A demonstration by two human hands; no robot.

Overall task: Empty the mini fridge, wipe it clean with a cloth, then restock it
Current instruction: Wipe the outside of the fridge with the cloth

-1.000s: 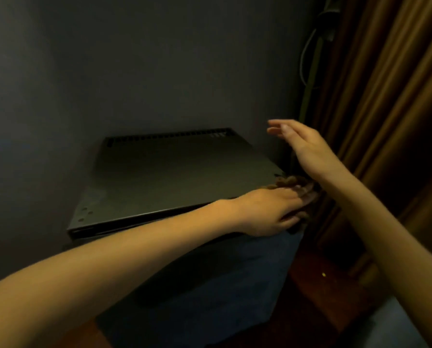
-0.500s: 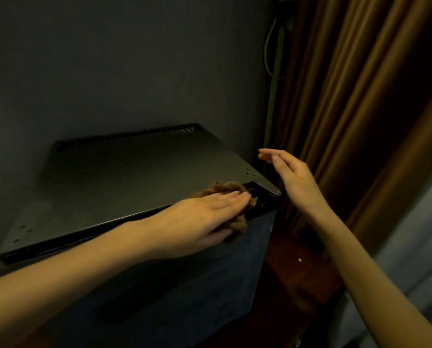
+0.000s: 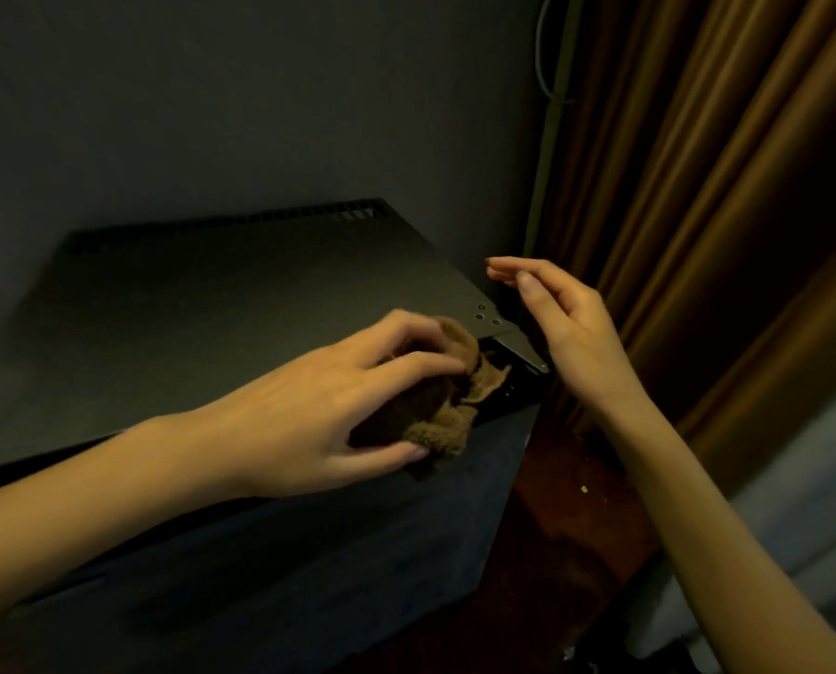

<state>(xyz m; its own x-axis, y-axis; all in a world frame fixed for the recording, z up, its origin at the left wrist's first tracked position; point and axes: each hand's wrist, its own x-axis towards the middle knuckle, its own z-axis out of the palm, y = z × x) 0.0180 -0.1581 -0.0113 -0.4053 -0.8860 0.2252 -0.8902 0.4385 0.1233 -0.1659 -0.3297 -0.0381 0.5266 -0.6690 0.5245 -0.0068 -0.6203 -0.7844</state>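
Note:
The mini fridge [image 3: 202,304] is a dark box against the wall; I look down on its flat top, and its dark blue front door [image 3: 309,566] is closed. My left hand [image 3: 318,411] grips a bunched brown cloth [image 3: 447,406] at the top's front right corner, fingers curled over it and thumb beneath. My right hand [image 3: 561,318] hovers just right of that corner, fingers relaxed and holding nothing. The fridge's inside is hidden.
A brown curtain [image 3: 727,211] hangs close on the right. A cable [image 3: 544,65] runs down the wall corner behind the fridge. Reddish wooden floor [image 3: 571,503] shows between fridge and curtain. A vent slot row [image 3: 241,221] lines the top's back edge.
My left hand has drawn the cloth back from the right edge toward the front corner and bunched it with curled fingers. The right hand dropped a little and stayed beside the corner.

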